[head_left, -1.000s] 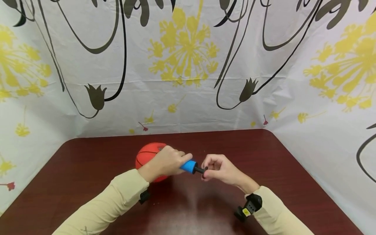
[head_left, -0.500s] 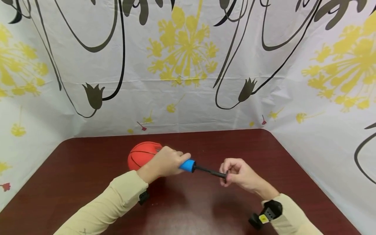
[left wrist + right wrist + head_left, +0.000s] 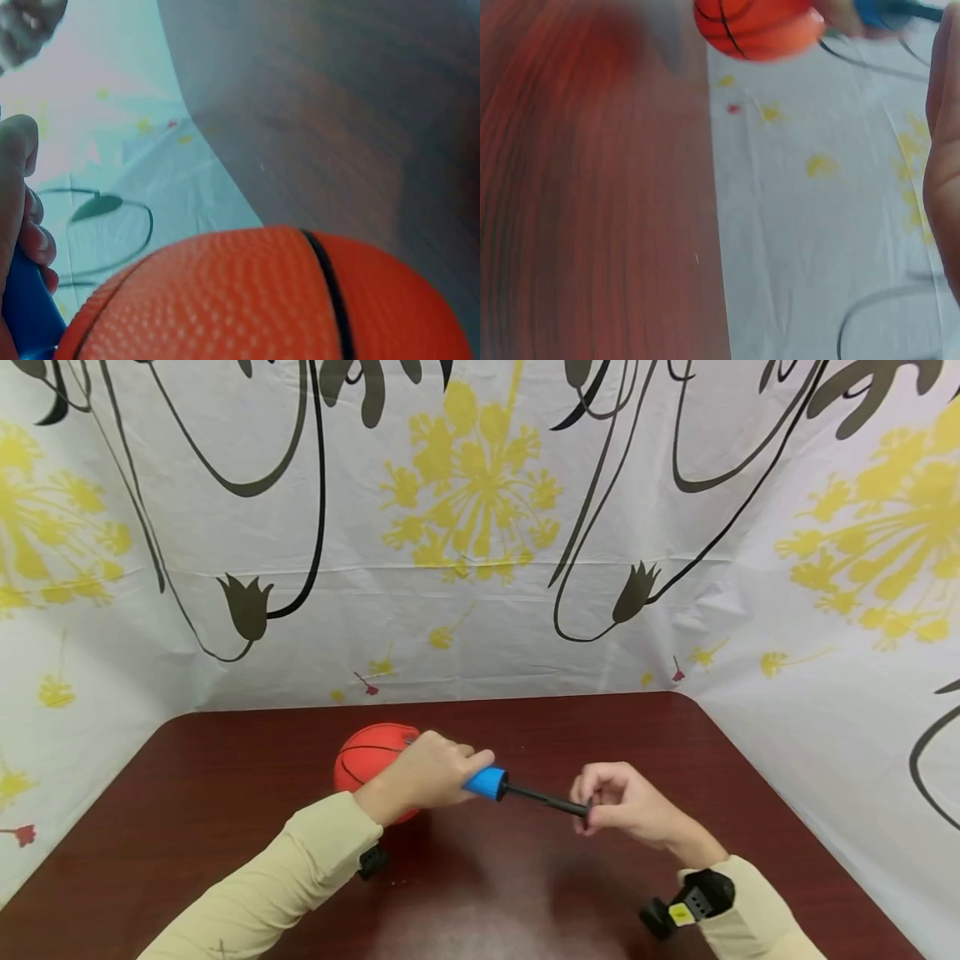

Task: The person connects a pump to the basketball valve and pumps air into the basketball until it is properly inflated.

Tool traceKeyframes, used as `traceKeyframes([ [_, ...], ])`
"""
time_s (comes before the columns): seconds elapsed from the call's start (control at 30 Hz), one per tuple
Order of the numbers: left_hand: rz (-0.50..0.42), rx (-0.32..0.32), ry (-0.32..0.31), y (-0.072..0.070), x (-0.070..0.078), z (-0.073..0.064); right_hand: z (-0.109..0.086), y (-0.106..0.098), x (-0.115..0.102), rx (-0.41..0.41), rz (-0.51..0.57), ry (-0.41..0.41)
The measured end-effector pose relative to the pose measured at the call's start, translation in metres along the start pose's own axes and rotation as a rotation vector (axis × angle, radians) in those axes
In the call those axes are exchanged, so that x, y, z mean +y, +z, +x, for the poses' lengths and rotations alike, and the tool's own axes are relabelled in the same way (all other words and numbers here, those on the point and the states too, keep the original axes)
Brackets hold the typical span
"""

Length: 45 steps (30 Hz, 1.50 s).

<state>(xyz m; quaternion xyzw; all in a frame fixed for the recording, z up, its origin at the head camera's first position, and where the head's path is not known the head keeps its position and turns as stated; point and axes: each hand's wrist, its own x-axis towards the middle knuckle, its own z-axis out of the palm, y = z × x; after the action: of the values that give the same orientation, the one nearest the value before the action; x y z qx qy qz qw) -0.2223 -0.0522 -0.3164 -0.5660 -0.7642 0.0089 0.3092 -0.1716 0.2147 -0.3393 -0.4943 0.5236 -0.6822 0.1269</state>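
Observation:
A blue hand pump (image 3: 487,782) is gripped round its barrel by my left hand (image 3: 429,770). Its black rod (image 3: 546,797) sticks out to the right, drawn well out of the barrel. At the rod's far end my right hand (image 3: 622,802) pinches the dark handle between thumb and fingers. An orange-red basketball (image 3: 367,758) with black lines lies behind my left hand, at the pump's other end, partly covered by the hand and wrist. Close up in the left wrist view, the ball (image 3: 225,300) stands beside the blue barrel (image 3: 30,304). The pump's tip is hidden.
A dark red-brown wooden table (image 3: 247,827) with rounded far corners lies below the hands. White cloth (image 3: 480,635) printed with yellow and grey flowers hangs behind it and along both sides. Black cameras are strapped to both wrists, the right one (image 3: 693,902) low over the table.
My right hand has moved right and slightly down, drawing the black rod far out of the barrel. The ball has shifted slightly left. My left hand has stayed about where it was.

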Motion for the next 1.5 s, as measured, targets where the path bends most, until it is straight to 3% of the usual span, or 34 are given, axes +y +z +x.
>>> traceKeyframes([
  [0.17, -0.017, 0.008, -0.041, -0.001, -0.005, -0.002, -0.004, -0.006, -0.005, -0.005, -0.004, -0.030],
  [0.37, -0.058, 0.053, -0.049, 0.003, 0.000, 0.005, 0.025, 0.006, 0.014, 0.103, -0.124, 0.015],
  [0.47, -0.054, 0.021, -0.048, 0.004, 0.004, 0.005, 0.032, 0.011, 0.020, 0.117, -0.171, 0.060],
  [0.6, -0.044, -0.028, -0.013, 0.003, 0.006, 0.002, 0.024, 0.013, 0.018, 0.091, -0.127, 0.100],
  [0.77, -0.036, -0.040, -0.028, -0.003, 0.001, -0.001, -0.002, 0.003, 0.003, 0.033, 0.031, 0.015],
  [0.9, -0.025, -0.065, -0.037, -0.005, -0.003, -0.006, -0.015, -0.003, 0.001, -0.011, 0.097, -0.024],
  [1.13, -0.014, -0.010, 0.004, -0.003, 0.000, 0.002, 0.019, 0.012, 0.021, 0.045, -0.089, -0.025],
  [1.27, -0.011, -0.009, 0.000, -0.003, 0.003, 0.004, 0.032, 0.016, 0.021, 0.086, -0.177, 0.032],
  [1.37, -0.023, -0.037, 0.007, -0.001, 0.003, 0.001, 0.028, 0.016, 0.015, 0.068, -0.188, 0.086],
  [1.5, -0.040, -0.070, -0.005, -0.001, 0.000, -0.005, 0.010, 0.008, 0.004, 0.015, -0.077, 0.043],
])
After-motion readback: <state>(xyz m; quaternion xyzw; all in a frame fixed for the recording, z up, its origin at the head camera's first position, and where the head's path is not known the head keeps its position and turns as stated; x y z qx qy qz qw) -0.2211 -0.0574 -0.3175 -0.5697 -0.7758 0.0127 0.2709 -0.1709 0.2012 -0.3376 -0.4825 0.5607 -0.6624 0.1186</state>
